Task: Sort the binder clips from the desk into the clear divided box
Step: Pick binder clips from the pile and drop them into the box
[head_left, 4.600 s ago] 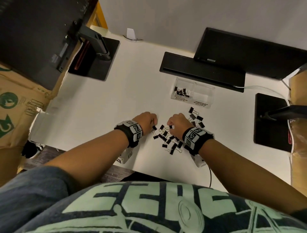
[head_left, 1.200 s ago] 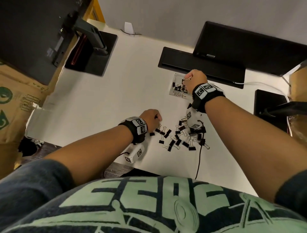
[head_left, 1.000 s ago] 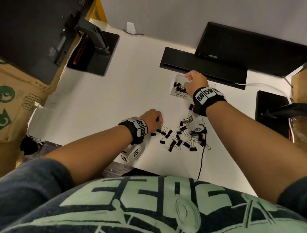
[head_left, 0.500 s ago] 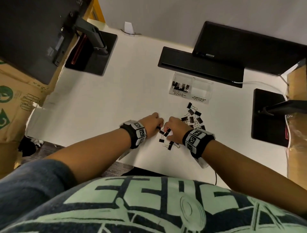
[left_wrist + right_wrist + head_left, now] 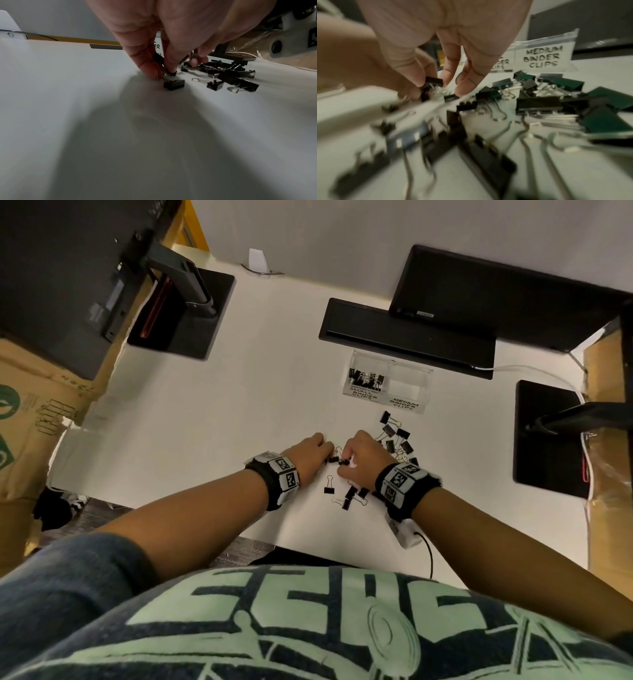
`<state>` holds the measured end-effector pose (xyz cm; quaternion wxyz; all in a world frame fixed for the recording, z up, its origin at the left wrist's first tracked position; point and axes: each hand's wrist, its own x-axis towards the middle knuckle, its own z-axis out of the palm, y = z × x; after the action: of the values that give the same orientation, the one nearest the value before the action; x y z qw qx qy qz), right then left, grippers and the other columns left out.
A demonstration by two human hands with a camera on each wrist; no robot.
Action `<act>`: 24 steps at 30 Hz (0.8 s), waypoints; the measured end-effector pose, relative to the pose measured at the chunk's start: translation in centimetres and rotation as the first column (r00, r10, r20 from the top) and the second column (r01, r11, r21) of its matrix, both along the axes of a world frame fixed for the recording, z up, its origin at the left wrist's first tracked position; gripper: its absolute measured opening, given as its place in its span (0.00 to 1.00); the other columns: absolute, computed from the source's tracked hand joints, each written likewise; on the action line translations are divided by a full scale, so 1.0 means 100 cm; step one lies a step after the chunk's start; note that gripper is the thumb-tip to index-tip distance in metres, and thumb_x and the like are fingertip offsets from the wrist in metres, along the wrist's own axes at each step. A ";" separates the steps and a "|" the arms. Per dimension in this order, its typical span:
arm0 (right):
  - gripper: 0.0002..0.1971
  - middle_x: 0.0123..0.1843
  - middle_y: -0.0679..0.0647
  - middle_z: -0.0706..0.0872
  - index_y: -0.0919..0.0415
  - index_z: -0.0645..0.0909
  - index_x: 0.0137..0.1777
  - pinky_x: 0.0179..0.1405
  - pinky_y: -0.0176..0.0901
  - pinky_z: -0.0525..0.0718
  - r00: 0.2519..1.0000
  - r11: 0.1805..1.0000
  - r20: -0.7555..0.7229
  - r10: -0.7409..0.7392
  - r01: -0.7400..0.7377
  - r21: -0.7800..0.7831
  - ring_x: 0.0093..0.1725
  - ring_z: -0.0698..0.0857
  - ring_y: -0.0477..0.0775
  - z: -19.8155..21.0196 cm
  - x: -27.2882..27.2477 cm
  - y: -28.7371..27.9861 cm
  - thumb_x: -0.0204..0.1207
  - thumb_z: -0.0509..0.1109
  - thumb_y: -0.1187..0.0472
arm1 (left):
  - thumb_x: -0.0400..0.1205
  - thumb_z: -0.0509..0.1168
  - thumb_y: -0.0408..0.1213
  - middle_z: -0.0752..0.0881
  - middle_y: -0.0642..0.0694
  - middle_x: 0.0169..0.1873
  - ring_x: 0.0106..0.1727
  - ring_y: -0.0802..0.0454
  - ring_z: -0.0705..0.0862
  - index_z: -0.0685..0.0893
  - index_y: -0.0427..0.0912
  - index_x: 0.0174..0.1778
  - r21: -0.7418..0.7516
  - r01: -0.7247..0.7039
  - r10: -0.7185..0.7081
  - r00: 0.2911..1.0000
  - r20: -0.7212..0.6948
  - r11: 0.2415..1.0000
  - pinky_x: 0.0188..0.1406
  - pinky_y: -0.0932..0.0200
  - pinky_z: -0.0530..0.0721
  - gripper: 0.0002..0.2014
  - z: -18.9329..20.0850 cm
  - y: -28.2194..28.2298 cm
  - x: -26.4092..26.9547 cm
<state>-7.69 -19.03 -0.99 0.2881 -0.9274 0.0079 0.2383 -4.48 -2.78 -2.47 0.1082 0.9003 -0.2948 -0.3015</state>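
Observation:
The clear divided box (image 5: 409, 371) stands at the back of the white desk. Its left cell, labelled small, holds several black binder clips (image 5: 365, 378); the right cell, labelled medium (image 5: 542, 58), shows none. Loose black clips lie in a pile (image 5: 395, 438), with a few more near the desk's front (image 5: 346, 496). Both hands meet at the pile's left side. My left hand (image 5: 329, 456) pinches the wire handle of a small clip (image 5: 174, 84) that touches the desk. My right hand (image 5: 343, 463) pinches another small black clip (image 5: 434, 80) between thumb and fingers.
A long black bar (image 5: 404, 337) and a dark screen (image 5: 496, 299) lie right behind the box. Monitor stand bases sit at the far left (image 5: 191, 313) and far right (image 5: 544, 436). Cardboard boxes (image 5: 30, 412) flank the desk. A black cable (image 5: 430, 553) hangs from my right wrist.
My right hand has come back from the box's left cell to the pile and has taken hold of a clip. My left hand stayed at the pile's left edge.

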 end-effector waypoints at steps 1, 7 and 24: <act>0.11 0.48 0.52 0.76 0.61 0.81 0.47 0.38 0.38 0.77 0.997 0.997 -0.006 -0.074 0.074 0.026 0.41 0.78 0.50 0.005 0.005 -0.003 0.69 0.74 0.58 | 0.79 0.60 0.27 0.74 0.37 0.58 0.52 0.38 0.79 0.74 0.37 0.62 -0.022 -0.031 0.031 0.999 -0.009 0.999 0.51 0.44 0.83 0.16 -0.002 0.000 0.000; 0.08 0.39 0.47 0.79 0.59 0.80 0.51 0.41 0.37 0.83 0.924 0.914 0.049 -0.378 0.364 0.180 0.36 0.77 0.45 0.043 0.057 -0.035 0.73 0.72 0.63 | 0.81 0.58 0.27 0.76 0.40 0.59 0.52 0.41 0.83 0.81 0.40 0.59 -0.165 -0.245 0.231 0.968 -0.101 0.955 0.54 0.58 0.82 0.13 0.002 -0.001 0.009; 0.11 0.43 0.52 0.81 0.61 0.84 0.48 0.43 0.40 0.78 0.903 0.928 0.217 -0.369 0.372 0.029 0.43 0.79 0.51 0.041 0.097 -0.052 0.76 0.59 0.66 | 0.82 0.64 0.33 0.88 0.45 0.55 0.52 0.53 0.83 0.86 0.40 0.52 -0.379 -0.438 0.446 0.892 -0.072 0.815 0.53 0.64 0.76 0.07 0.062 -0.066 0.110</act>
<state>2.05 -24.19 3.06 0.3210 -0.9314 0.1539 0.0756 6.54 -9.41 3.77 0.3467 0.9078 -0.1323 -0.1951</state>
